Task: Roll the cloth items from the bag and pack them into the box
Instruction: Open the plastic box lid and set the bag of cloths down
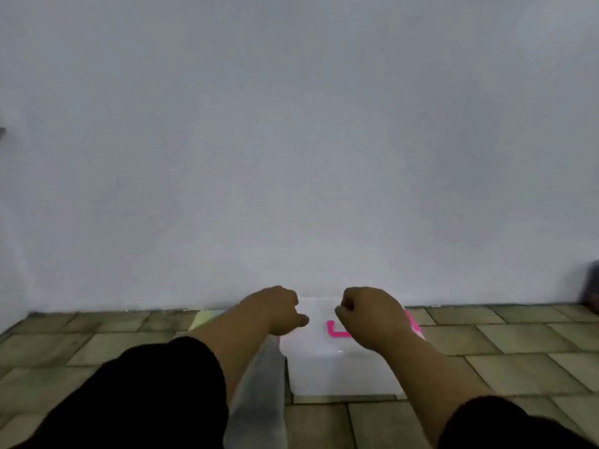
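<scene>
A white plastic box (pixel 340 374) stands on the tiled floor against the wall, its lid on, with a pink handle (pixel 335 333) on top and a pink latch (pixel 416 323) at its right end. My left hand (pixel 278 309) hovers over the box's left end with the fingers curled and the thumb pointing right. Over the right part of the lid, my right hand (pixel 372 314) is closed in a fist. Nothing shows inside either hand. A long grey cloth-like strip (pixel 259 403), blurred, lies under my left forearm beside the box.
A pale wall rises straight behind the box. A yellowish flat item (pixel 205 319) lies at the wall's foot, left of my left hand. A dark object (pixel 591 286) sits at the far right edge. Tiled floor (pixel 518 351) extends on both sides.
</scene>
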Available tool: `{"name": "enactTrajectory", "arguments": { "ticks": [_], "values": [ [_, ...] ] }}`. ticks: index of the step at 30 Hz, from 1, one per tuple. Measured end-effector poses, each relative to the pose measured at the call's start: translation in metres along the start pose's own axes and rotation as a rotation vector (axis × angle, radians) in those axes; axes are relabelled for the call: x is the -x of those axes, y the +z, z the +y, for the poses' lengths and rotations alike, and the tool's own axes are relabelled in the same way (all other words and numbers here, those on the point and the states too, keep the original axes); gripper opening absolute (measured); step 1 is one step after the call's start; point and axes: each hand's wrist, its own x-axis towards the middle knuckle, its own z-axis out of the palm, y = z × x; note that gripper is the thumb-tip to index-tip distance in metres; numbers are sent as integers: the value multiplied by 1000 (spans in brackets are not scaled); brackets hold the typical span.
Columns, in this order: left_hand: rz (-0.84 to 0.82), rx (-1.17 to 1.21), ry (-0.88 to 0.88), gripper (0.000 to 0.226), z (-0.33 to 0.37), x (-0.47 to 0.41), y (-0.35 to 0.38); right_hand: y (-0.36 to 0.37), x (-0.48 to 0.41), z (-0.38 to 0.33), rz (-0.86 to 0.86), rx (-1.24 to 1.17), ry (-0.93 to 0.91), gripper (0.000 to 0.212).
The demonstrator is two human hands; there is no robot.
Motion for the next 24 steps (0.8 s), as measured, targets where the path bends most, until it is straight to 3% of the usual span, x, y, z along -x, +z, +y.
{"name": "enactTrajectory", "arguments": {
  "ticks": [2, 4, 8, 18, 24],
  "values": [
    [-29, 19, 19, 80, -2, 1, 28, 20, 14, 13, 17, 43, -17, 21],
    [-61, -35, 39, 89, -7, 4, 66, 41, 34, 28, 14, 93, -25, 38],
    [-2, 5, 65, 89, -10, 0, 104, 67, 44, 47, -110, 168, -9, 56],
    [88, 96, 46, 99, -30, -25, 107, 95, -30, 71, -42, 207, -17, 43],
    [-130, 0, -16, 91, -59, -28, 97, 111, -83, 79, -87, 221, -45, 44]
  ]
}}
